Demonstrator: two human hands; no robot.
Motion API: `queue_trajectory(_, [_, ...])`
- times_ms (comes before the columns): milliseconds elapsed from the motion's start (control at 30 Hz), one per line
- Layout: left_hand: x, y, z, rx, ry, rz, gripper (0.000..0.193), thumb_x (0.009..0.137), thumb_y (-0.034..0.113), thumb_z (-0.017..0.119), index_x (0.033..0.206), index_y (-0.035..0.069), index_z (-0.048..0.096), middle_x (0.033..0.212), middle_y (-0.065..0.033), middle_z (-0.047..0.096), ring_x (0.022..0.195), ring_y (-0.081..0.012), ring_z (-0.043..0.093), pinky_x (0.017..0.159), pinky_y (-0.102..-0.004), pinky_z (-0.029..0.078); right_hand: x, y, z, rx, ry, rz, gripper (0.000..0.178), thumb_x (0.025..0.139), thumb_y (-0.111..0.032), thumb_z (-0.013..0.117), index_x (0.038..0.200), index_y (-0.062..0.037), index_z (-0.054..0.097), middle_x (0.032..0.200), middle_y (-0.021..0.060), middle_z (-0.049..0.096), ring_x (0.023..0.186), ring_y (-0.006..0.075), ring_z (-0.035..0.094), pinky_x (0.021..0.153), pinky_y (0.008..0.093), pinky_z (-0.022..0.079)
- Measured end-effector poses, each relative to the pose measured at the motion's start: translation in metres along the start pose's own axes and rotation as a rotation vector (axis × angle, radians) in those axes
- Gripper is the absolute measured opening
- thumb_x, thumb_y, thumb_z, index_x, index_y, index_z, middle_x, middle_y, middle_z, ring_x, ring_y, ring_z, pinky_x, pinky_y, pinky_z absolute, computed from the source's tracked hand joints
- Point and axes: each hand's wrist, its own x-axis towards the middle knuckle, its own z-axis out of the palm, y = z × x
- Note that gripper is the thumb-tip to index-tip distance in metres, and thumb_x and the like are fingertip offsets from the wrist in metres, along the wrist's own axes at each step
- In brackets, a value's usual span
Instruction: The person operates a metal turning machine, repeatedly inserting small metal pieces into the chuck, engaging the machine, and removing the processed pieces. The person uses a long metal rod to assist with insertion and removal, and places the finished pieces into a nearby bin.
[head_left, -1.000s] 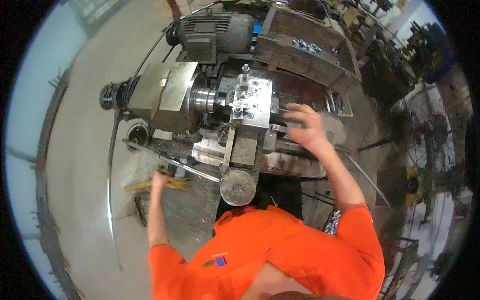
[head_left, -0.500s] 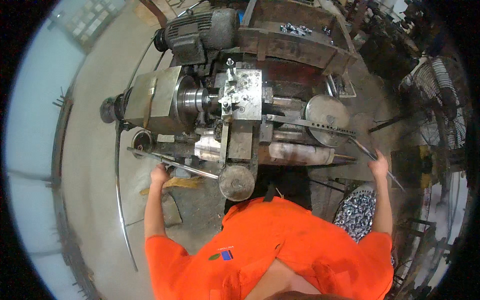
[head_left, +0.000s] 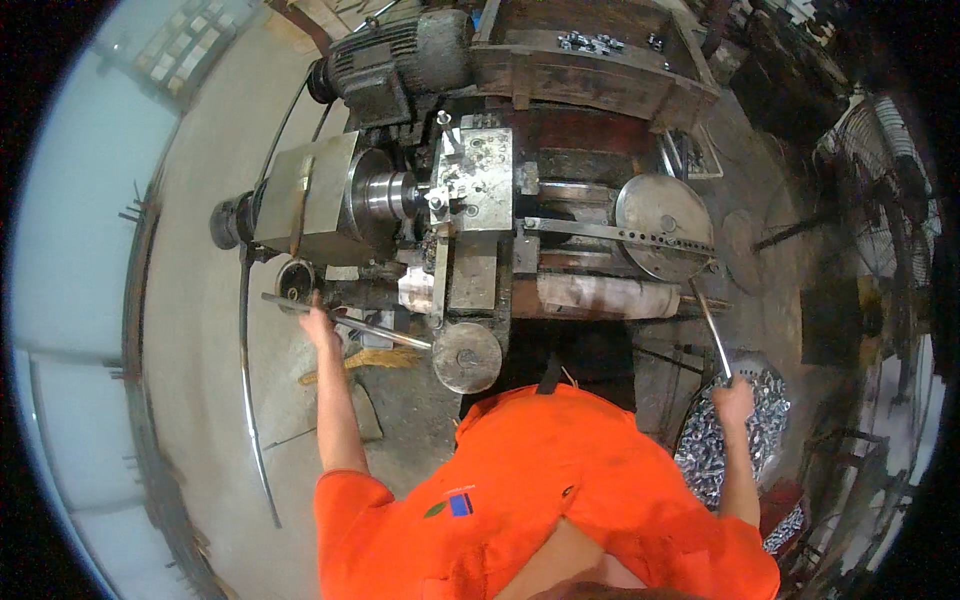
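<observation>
My left hand is closed around a long steel lever rod, near its outer end. That rod runs to a small round disc at the front of a greasy lathe. On the other side my right hand grips a second lever rod, which slants up to a large round plate. A flat bar with holes links this plate to the lathe's carriage. On the carriage, a metal tool block sits close beside the round steel chuck. Whatever lies between them is too small to tell.
A dark electric motor stands behind the lathe, with a grimy box holding small metal parts. At my right is a basin full of shiny metal parts. A fan stands far right, and a long bar is at left.
My right hand has pulled its lever toward me and left, turning it steeper. The tool block has shifted slightly left, nearer the chuck. My left hand has moved slightly away from me along its lever.
</observation>
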Motion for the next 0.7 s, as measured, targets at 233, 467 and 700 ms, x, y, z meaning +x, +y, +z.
queue_trajectory(233, [0.008,-0.006,0.004,0.125,-0.004,0.086,0.029,0.082,0.010,0.054,0.108,-0.002,0.052,0.075,-0.0093,0.057,0.050,-0.0157,0.051,0.042,-0.0309,0.042,-0.054,-0.051,0.001,0.740,-0.084,0.049,0.021,0.062,-0.018,0.053,0.071,0.0000,0.050,0.053,0.0072,0.045,0.049,0.0197,0.041,0.048,0.0344,0.037])
queue_trajectory(467, [-0.007,0.005,0.011,0.122,-0.049,0.102,0.025,0.081,0.013,0.055,0.100,-0.004,0.054,0.073,-0.0054,0.051,0.055,-0.0139,0.045,0.047,-0.0305,0.040,-0.060,-0.046,0.020,0.861,-0.230,0.251,0.019,0.065,-0.019,0.054,0.073,-0.0010,0.050,0.054,0.0034,0.042,0.048,0.0180,0.039,0.045,0.0328,0.033])
queue_trajectory(700, [0.033,-0.019,-0.008,0.319,-0.023,0.028,0.030,0.084,0.015,0.050,0.110,0.000,0.051,0.069,-0.0127,0.059,0.049,-0.0190,0.055,0.042,-0.0311,0.044,-0.064,-0.053,0.011,0.782,-0.209,0.099,0.028,0.062,-0.019,0.057,0.083,-0.0004,0.056,0.057,0.0057,0.041,0.052,0.0194,0.041,0.048,0.0330,0.035])
